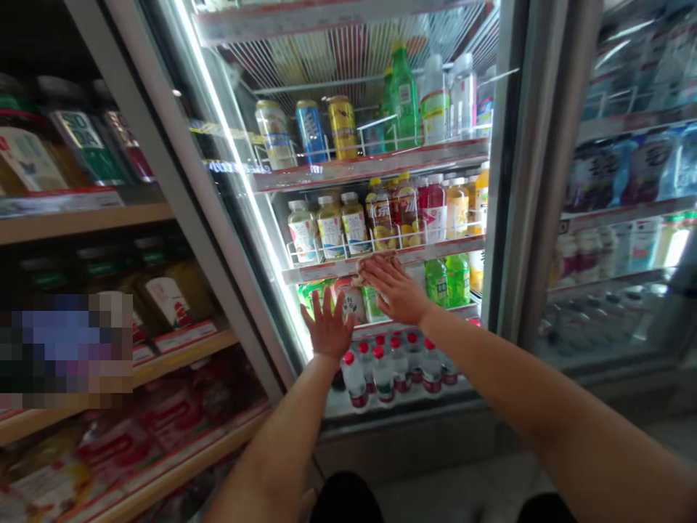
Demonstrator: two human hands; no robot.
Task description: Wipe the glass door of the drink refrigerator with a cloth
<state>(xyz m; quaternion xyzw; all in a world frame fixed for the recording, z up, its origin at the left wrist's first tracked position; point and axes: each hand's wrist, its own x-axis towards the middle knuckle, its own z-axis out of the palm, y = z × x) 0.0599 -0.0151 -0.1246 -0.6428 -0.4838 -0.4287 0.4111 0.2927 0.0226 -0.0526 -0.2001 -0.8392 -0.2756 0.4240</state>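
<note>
My right hand (397, 290) presses a light, crumpled cloth (375, 263) against the glass door (403, 428) of a lit drinks cooler. Its fingers lie stretched over the cloth and partly cover it. Lower and to the left, my left hand (330, 327) is spread with fingers apart, palm toward the glass, and appears to rest on it. Behind the glass, at hand height, are green bottles (447, 282) and a shelf edge (435, 252). Red-capped bottles (383, 374) stand on the bottom shelf below my hands.
Wooden shelves (81, 225) with dark-capped bottles stand close on the left; one patch there is pixelated. A metal door frame (544, 181) borders the cooler on the right, with another cooler section beyond. Cans (343, 127) fill part of an upper shelf.
</note>
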